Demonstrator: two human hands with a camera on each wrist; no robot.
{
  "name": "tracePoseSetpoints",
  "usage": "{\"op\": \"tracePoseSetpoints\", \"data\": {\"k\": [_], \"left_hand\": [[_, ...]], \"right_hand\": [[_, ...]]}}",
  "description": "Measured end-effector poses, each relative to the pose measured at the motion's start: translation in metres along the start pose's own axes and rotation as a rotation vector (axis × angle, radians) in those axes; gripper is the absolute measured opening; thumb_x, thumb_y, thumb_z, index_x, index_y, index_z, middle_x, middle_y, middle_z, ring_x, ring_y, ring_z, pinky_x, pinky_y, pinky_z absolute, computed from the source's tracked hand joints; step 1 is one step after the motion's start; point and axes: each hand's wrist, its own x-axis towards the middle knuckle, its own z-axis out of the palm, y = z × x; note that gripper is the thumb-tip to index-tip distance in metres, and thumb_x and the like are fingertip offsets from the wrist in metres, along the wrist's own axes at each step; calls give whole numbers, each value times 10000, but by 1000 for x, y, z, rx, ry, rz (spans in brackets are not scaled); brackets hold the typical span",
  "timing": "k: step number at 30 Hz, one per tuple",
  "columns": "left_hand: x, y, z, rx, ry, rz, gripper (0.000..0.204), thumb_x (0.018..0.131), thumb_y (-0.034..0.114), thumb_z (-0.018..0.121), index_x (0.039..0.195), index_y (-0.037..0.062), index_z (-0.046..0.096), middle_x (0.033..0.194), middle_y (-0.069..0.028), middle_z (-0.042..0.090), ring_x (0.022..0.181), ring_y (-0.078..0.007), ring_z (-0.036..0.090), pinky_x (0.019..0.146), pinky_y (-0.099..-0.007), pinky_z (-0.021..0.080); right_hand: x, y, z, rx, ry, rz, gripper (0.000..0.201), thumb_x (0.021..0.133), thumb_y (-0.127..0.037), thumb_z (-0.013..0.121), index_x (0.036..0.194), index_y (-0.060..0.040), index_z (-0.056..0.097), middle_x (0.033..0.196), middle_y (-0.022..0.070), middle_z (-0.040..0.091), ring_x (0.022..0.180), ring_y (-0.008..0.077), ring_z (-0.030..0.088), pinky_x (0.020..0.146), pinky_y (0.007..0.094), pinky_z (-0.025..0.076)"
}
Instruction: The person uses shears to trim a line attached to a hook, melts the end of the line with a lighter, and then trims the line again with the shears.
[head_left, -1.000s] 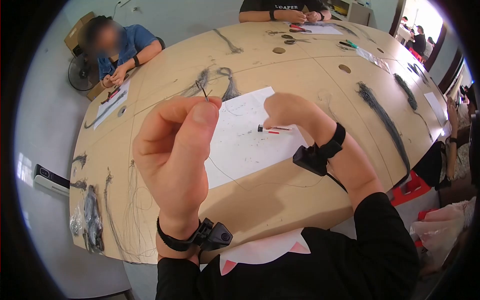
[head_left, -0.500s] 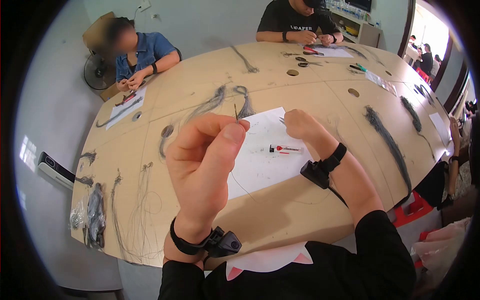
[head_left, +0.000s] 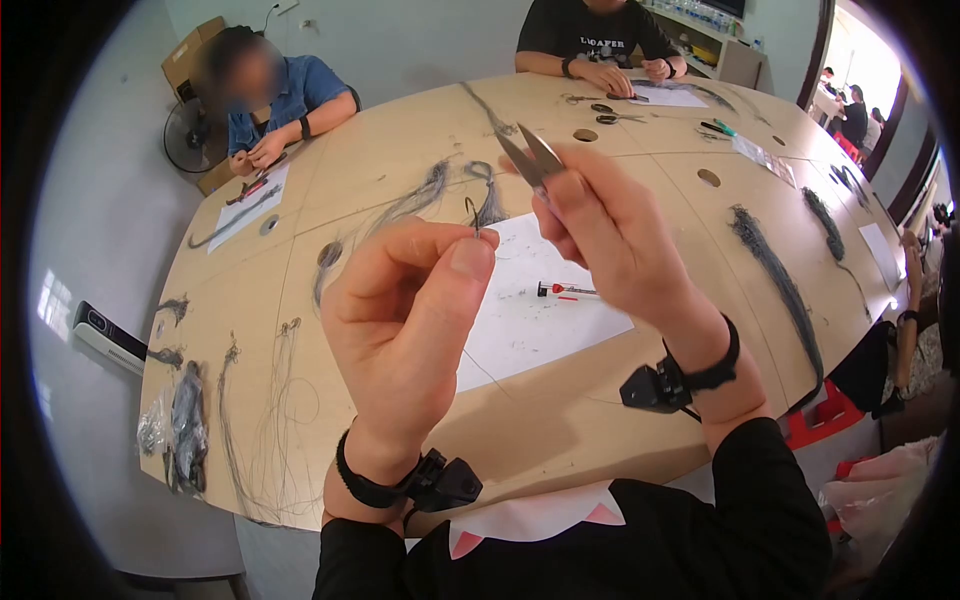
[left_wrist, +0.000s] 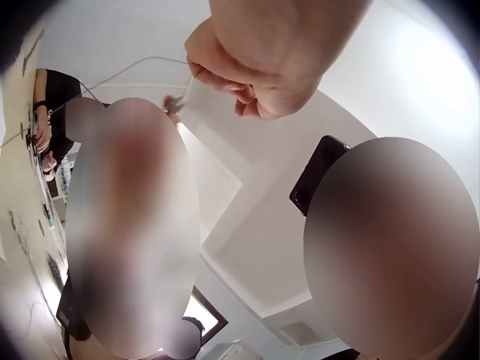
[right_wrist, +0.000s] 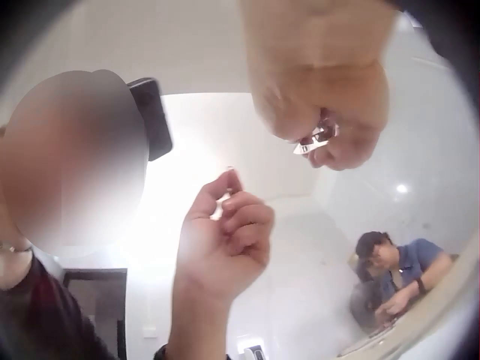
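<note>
Left grip (head_left: 400, 300) pinches a thin wire (head_left: 471, 213) between thumb and forefinger, raised above the bench (head_left: 400, 150). Right grip (head_left: 610, 240) holds snips (head_left: 530, 155), blades parted, just beside the wire tip. Judgement: steady both hands, bring blades square, cut close.

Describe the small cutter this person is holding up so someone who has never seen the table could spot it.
Start at the white paper sheet on the round wooden table. Above it, the right hand grips metal thread snips, the only cutter lifted off the table, their short pointed blades open in a V.
</note>
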Motion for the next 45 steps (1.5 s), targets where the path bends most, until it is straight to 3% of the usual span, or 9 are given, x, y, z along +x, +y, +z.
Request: {"op": "tracePoseSetpoints", "data": {"k": [3, 4, 6, 10, 17, 22, 31, 44, 45], "left_hand": [[-2, 1, 0, 12, 8, 3, 70, 753, -1, 544, 819, -24, 546, 785, -70, 583, 652, -48, 489, 573, -170, 391], [-3, 1, 0, 12, 5, -1, 76, 755, -4, 543, 828, -26, 547, 802, -77, 586, 660, -51, 494, 578, -172, 396], [-5, 1, 1, -6, -19, 16, 86, 760, -3, 540, 841, -29, 549, 812, -81, 587, 665, -53, 498, 581, -174, 399], [-8, 1, 3, -47, -55, 50, 114, 770, 8, 538, 872, -41, 551, 825, -88, 588, 664, -58, 501, 577, -174, 402], [-7, 4, 0, -29, -129, -33, 126, 771, 28, 547, 872, -47, 550, 788, -67, 574, 683, -66, 500, 597, -179, 403], [-7, 1, 4, 12, -27, 39, 104, 764, 14, 543, 854, -38, 553, 752, -41, 556, 642, -40, 459, 542, -154, 354], [-3, -1, 3, 169, -18, 180, 86, 760, -20, 524, 840, -31, 553, 731, -22, 528, 601, -30, 419, 513, -157, 324], [-3, -3, 3, 146, -50, 164, 109, 773, -12, 512, 878, -33, 534, 724, -19, 517, 621, -38, 434, 539, -160, 341], [-2, -4, 6, 186, -24, 198, 103, 787, 16, 498, 875, -24, 532, 654, 3, 477, 530, -22, 364, 455, -158, 265]], "right_hand": [[-10, -11, 0, -309, 47, -414, 410, 865, -319, 368, 1033, 31, 498, 647, 31, 418, 562, 103, 390, 506, 213, 330], [-12, -15, 0, -309, 49, -416, 410, 865, -319, 368, 1033, 31, 498, 647, 31, 418, 562, 103, 390, 506, 213, 330], [-15, -24, 1, -378, 131, -533, 304, 760, -187, 562, 963, 33, 517, 695, 86, 516, 563, 195, 468, 486, 264, 393], [-17, -19, 7, -372, 190, -616, 337, 681, -156, 641, 935, 39, 535, 676, 85, 500, 553, 183, 465, 459, 263, 386], [-17, -22, 7, -373, 217, -570, 320, 664, -131, 654, 906, 44, 540, 685, 87, 499, 527, 172, 474, 424, 244, 389], [-20, -26, 8, -376, 174, -460, 293, 681, -126, 640, 899, 42, 539, 690, 89, 511, 526, 162, 492, 413, 237, 401], [-20, -24, 7, -374, 132, -478, 311, 692, -136, 632, 939, 27, 535, 687, 87, 512, 538, 165, 489, 424, 246, 392], [-20, -22, 8, -336, 145, -489, 295, 690, -121, 630, 933, 27, 551, 667, 87, 500, 534, 172, 468, 425, 247, 371], [-20, -22, 8, -334, 147, -488, 292, 690, -120, 630, 931, 25, 553, 666, 86, 500, 534, 172, 468, 424, 247, 370]]}}
